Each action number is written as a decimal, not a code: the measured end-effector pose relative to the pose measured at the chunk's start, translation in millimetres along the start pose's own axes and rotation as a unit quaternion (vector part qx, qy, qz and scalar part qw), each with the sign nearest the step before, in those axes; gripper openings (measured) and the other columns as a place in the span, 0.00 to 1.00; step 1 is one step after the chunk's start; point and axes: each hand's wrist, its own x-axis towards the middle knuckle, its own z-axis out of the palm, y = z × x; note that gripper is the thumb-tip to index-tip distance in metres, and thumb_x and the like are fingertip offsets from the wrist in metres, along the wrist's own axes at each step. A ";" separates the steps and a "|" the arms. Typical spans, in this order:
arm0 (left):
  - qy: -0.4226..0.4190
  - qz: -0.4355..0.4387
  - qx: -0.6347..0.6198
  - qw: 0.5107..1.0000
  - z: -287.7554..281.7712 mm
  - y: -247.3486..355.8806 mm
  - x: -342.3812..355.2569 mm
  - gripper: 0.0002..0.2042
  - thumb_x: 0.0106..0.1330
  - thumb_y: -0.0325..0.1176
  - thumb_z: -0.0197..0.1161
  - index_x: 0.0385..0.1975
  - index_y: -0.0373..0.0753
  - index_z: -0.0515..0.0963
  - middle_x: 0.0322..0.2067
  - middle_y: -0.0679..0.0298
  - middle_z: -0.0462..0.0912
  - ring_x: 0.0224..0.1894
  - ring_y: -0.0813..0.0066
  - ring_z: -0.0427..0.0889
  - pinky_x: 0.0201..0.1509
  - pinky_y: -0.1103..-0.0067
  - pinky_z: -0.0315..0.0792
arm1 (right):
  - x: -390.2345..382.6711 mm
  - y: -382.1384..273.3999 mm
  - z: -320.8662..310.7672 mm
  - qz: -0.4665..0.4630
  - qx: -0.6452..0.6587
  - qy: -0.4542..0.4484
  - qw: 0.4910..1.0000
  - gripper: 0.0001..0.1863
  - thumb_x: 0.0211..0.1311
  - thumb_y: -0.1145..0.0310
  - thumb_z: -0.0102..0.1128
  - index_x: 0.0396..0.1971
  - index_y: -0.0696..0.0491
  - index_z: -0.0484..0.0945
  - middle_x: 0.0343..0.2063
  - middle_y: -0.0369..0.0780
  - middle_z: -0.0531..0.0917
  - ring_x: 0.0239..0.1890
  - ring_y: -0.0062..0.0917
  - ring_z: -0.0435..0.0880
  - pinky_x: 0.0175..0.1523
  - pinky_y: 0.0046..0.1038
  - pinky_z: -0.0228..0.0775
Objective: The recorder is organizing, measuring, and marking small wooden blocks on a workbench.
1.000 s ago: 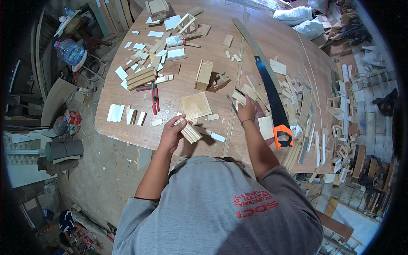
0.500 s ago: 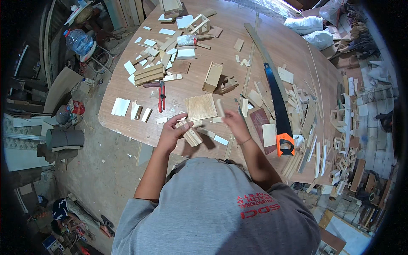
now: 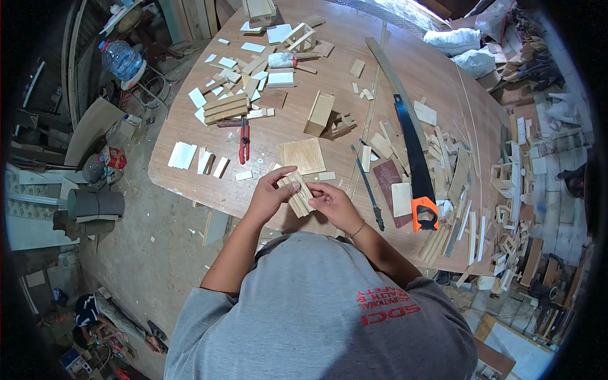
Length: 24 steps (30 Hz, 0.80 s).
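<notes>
A small bundle of pale wooden strips (image 3: 300,201) is between my hands, near the table's front edge and tilted. My left hand (image 3: 273,193) is closed round its left side, thumb lying on top. From the right, my right hand (image 3: 335,206) pinches the bundle's edge with thumb and fingers. Just beyond them a square wooden board (image 3: 302,155) lies flat, partly covered by the fingers. A short wooden strip (image 3: 326,176) rests by the board's near right corner. To the right of my right hand lies a long thin dark tool (image 3: 366,180).
A handsaw (image 3: 413,142) with an orange handle lies on the right, beside scattered offcuts. Red-handled cutters (image 3: 244,142) are at left. Beyond the board stands a small wooden box (image 3: 318,114). Small wood pieces crowd the table's (image 3: 209,149) far left.
My right hand has come left, from beside the board with a small strip, onto the bundle. My left hand has shifted slightly right with the bundle. The thin dark tool is now uncovered.
</notes>
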 end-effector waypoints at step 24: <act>0.109 -0.062 -0.184 0.975 -19.0 -26.6 -3.1 0.18 0.59 0.30 0.65 0.48 0.33 0.73 0.37 0.61 0.79 0.36 0.76 0.79 0.38 0.81 0.75 | 7.0 -7.2 28.8 0.057 0.036 -0.100 0.993 0.40 0.53 0.80 0.62 0.66 0.54 0.53 0.55 0.39 0.70 0.48 0.15 0.72 0.53 0.18 0.66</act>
